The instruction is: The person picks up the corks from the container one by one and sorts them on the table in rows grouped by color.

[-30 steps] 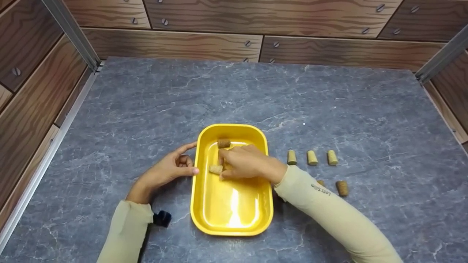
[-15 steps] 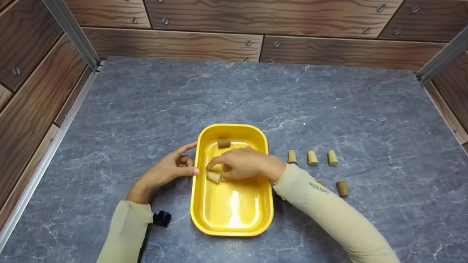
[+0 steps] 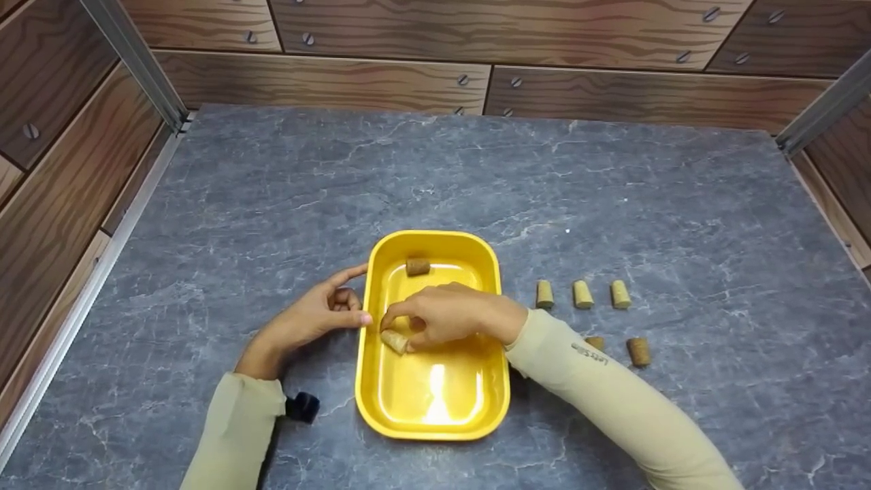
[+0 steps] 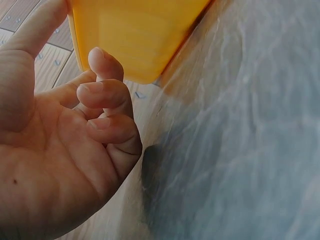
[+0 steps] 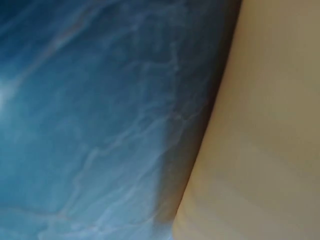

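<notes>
In the head view a yellow tray (image 3: pixel 442 415) lies on the grey table. My right hand (image 3: pixel 452 316) reaches inside it and holds a light tapered cork (image 3: pixel 394 341) between index fingertip and thumb, low near the left wall. A darker cork (image 3: pixel 418 266) lies at the tray's far end. My left hand (image 3: pixel 309 316) touches the tray's left side with thumb and index finger, its other fingers curled in. The left wrist view shows these curled fingers (image 4: pixel 107 97) with nothing in them, below the tray wall (image 4: pixel 145 35). My right hand is out of its own wrist view.
Three light corks, the middle one (image 3: pixel 582 295) among them, stand in a row right of the tray. Nearer lie a brown cork (image 3: pixel 638 351) and another cork (image 3: pixel 595 343) partly behind the right sleeve (image 3: pixel 605 381). Wood-patterned walls (image 3: pixel 381 82) bound the table (image 3: pixel 381 170).
Inside the tray, the light cork has shifted nearer to me and turned, with my right hand's fingers following it. My left hand and the tray stay where they were.
</notes>
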A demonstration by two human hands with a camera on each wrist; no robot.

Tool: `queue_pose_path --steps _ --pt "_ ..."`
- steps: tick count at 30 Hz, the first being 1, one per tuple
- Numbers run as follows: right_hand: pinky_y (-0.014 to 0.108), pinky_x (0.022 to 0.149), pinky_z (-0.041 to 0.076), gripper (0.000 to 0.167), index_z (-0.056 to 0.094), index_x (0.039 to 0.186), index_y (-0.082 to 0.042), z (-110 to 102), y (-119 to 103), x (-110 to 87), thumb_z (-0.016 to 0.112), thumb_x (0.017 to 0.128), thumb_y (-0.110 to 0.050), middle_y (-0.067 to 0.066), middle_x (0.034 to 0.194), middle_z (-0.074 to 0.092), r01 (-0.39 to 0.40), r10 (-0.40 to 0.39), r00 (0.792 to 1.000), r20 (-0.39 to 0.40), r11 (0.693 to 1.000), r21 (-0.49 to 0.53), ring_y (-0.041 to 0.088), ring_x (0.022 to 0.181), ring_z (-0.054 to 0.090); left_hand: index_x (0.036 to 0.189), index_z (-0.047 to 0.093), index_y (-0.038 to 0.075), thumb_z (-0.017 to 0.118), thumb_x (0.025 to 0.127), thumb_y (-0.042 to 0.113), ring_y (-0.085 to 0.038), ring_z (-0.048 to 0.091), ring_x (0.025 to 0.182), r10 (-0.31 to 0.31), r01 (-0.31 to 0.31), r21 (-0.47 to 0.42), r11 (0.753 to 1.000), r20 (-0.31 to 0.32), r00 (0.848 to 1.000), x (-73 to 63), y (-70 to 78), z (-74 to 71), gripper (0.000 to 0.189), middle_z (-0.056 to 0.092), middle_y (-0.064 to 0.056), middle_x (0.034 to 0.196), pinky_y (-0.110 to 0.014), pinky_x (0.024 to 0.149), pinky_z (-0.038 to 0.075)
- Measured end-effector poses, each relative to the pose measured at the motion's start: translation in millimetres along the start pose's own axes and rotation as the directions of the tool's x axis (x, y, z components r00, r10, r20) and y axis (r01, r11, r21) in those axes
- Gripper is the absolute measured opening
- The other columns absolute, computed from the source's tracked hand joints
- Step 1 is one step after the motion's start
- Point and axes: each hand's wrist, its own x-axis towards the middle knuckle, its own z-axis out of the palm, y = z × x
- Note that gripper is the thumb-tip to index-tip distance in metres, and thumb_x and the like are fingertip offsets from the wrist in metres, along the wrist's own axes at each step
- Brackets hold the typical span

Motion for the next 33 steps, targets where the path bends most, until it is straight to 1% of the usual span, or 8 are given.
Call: queue_pose_path --steps 6,12,18,23,26,28,31,33 --pt "0.027 0.061 0.038 0.035 0.060 0.123 -0.030 -2 0 -1.9 0.067 0.089 -0.033 -0.004 0.078 0.056 0.001 -0.001 1.000 -0.010 1.000 -0.011 0.011 0.069 0.049 0.153 0.024 0.009 0.075 0.084 0.021 -0.007 0.052 0.071 0.005 -0.005 0.018 1.000 0.001 1.000 -0.2 0.3 -0.7 0.087 0.056 0.001 0.081 -0.021 0.071 0.043" --pt "0.026 0.061 0.037 0.037 0.059 0.124 -0.029 -10 1 -12.5 0.069 0.089 -0.034 -0.004 0.075 0.053 -0.005 0.006 1.000 -0.030 1.000 0.019 0.010 0.066 0.047 0.153 0.024 0.009 0.075 0.084 0.021 -0.008 0.053 0.072 0.003 -0.003 0.012 1.000 0.006 1.000 0.2 -0.8 -0.9 0.086 0.057 0.001 0.082 -0.021 0.072 0.044" --pt "0.024 0.064 0.039 0.038 0.058 0.123 -0.022 -20 4 -26.8 0.071 0.088 -0.026 -0.002 0.077 0.056 0.037 -0.027 0.994 -0.103 0.995 0.094 0.009 0.067 0.048 0.153 0.025 0.010 0.076 0.084 0.022 -0.009 0.053 0.073 -0.002 0.002 0.014 1.000 -0.001 1.000 1.1 -1.9 -0.9 0.087 0.057 0.000 0.083 -0.022 0.074 0.044" --pt "0.021 0.062 0.038 0.037 0.058 0.124 -0.019 -23 6 -35.3 0.070 0.089 -0.024 -0.001 0.076 0.056 0.055 -0.036 0.993 -0.111 0.984 0.169 0.007 0.064 0.046 0.153 0.026 0.010 0.076 0.083 0.021 -0.009 0.052 0.073 -0.008 0.008 0.017 1.000 -0.013 1.000 0.1 -2.8 -0.5 0.087 0.057 0.000 0.084 -0.022 0.073 0.043" --pt "0.021 0.062 0.038 0.038 0.057 0.122 -0.017 -25 6 -42.0 0.071 0.088 -0.026 -0.002 0.076 0.054 0.060 -0.033 0.991 -0.127 0.975 0.216 0.007 0.064 0.045 0.153 0.026 0.010 0.076 0.083 0.021 -0.009 0.052 0.073 -0.010 0.010 0.012 1.000 -0.014 1.000 0.1 -2.6 -0.5 0.087 0.057 0.000 0.083 -0.021 0.072 0.043" --pt "0.021 0.061 0.038 0.038 0.057 0.121 -0.016 -28 6 -48.1 0.071 0.088 -0.026 -0.002 0.076 0.052 0.068 -0.029 0.988 -0.152 0.964 0.255 0.007 0.064 0.044 0.152 0.026 0.009 0.076 0.083 0.021 -0.009 0.052 0.072 -0.003 0.003 0.008 1.000 -0.011 1.000 0.6 -2.5 -0.6 0.087 0.057 0.000 0.082 -0.021 0.072 0.043" --pt "0.020 0.062 0.038 0.038 0.056 0.119 -0.013 -33 6 -58.7 0.072 0.087 -0.024 -0.002 0.075 0.049 0.091 -0.026 0.980 -0.198 0.941 0.327 0.008 0.064 0.043 0.152 0.026 0.008 0.076 0.083 0.020 -0.008 0.052 0.072 0.010 -0.010 0.002 1.000 -0.003 1.000 1.3 -2.4 -1.0 0.087 0.057 0.001 0.081 -0.021 0.072 0.043" --pt "0.020 0.061 0.037 0.038 0.055 0.119 -0.010 -36 7 -66.2 0.072 0.087 -0.021 -0.003 0.074 0.047 0.112 -0.027 0.975 -0.221 0.918 0.382 0.007 0.064 0.042 0.152 0.025 0.007 0.076 0.083 0.020 -0.007 0.053 0.072 0.018 -0.018 -0.005 1.000 0.002 1.000 1.4 -2.6 -1.2 0.087 0.057 0.001 0.081 -0.021 0.073 0.044"
